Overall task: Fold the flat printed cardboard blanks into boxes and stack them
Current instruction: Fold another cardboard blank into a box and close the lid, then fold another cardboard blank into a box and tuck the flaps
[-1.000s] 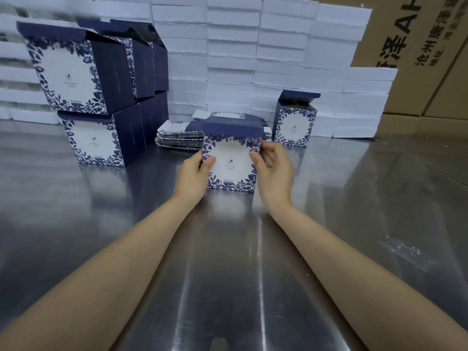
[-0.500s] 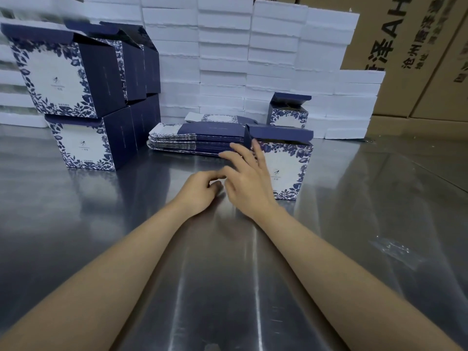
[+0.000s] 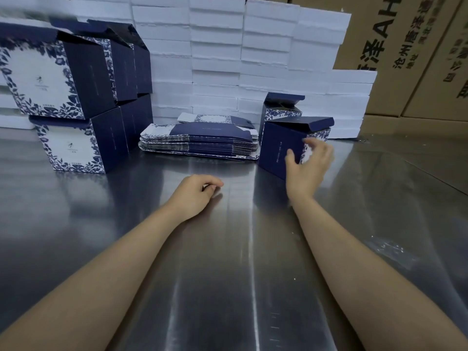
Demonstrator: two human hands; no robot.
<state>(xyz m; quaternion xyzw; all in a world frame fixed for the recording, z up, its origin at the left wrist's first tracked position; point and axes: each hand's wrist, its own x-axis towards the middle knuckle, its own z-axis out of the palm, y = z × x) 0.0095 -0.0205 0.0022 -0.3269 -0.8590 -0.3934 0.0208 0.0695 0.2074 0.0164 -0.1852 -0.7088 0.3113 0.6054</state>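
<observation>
The folded box (image 3: 281,148) is now standing right of centre on the worktop (image 3: 228,274), slid there from the middle, just near of another box (image 3: 281,107). The right hand (image 3: 307,168) is straddling its corner; through the blur I cannot tell whether that grip is holding or releasing. The left hand (image 3: 195,196), having let go, is resting loosely curled and empty, so a fresh blank from the pile of flat blanks (image 3: 200,143) is likely coming next.

a brushed steel worktop (image 3: 228,274) fills the foreground, streaked with pale reflections of light. behind it white slabs (image 3: 215,59) stand stacked in uneven columns. brown cartons (image 3: 410,41) printed with dark characters rise at the right. a scrap of clear film (image 3: 387,247) lies on the worktop's right side
</observation>
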